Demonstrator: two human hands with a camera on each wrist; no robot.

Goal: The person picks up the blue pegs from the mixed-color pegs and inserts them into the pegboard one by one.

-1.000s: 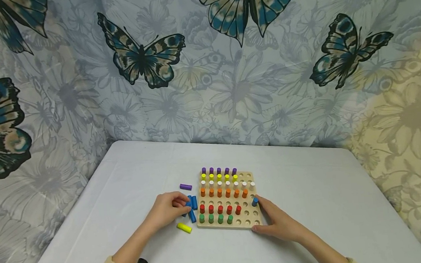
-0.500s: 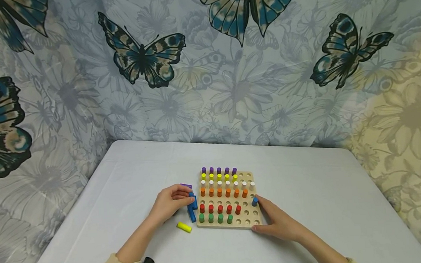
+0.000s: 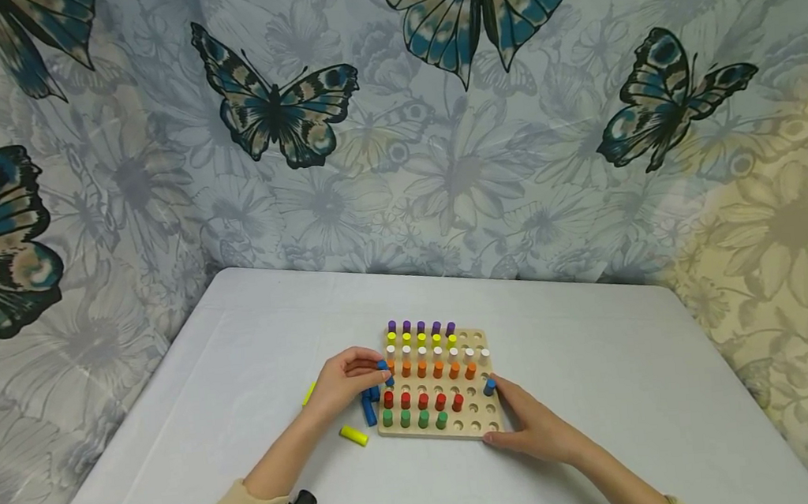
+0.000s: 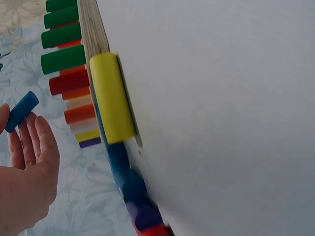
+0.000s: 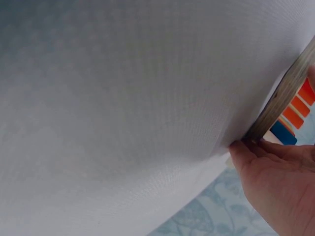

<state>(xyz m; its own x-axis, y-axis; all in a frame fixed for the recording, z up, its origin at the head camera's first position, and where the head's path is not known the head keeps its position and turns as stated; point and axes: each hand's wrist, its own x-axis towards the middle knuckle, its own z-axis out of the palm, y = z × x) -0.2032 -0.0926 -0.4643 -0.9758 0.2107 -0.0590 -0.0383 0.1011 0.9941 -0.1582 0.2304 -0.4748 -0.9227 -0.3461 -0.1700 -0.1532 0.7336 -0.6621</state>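
Note:
My left hand (image 3: 346,381) pinches a blue peg (image 3: 385,370) between thumb and fingertips, over the left end of the blank row of the wooden pegboard (image 3: 466,418). In the left wrist view the held blue peg (image 4: 22,111) is tilted, and part of it is hidden by the thumb. My right hand (image 3: 535,425) grips the board's near right corner, thumb at the front edge and fingers along the right side. One blue peg (image 3: 489,387) stands at the right end of that same row. The right wrist view shows the right fingers (image 5: 268,152) against the board's edge (image 5: 280,101).
Purple, yellow, white, orange, red and green pegs stand in rows on the board. Left of it lie loose blue pegs (image 3: 369,410), a yellow peg (image 3: 353,435) and another yellow peg (image 3: 309,393) partly behind the left hand. A white cloth (image 3: 581,333) covers the table.
My left hand has picked up a blue peg from the loose pile and carried it right, to the board's left edge. The right hand has stayed on the board.

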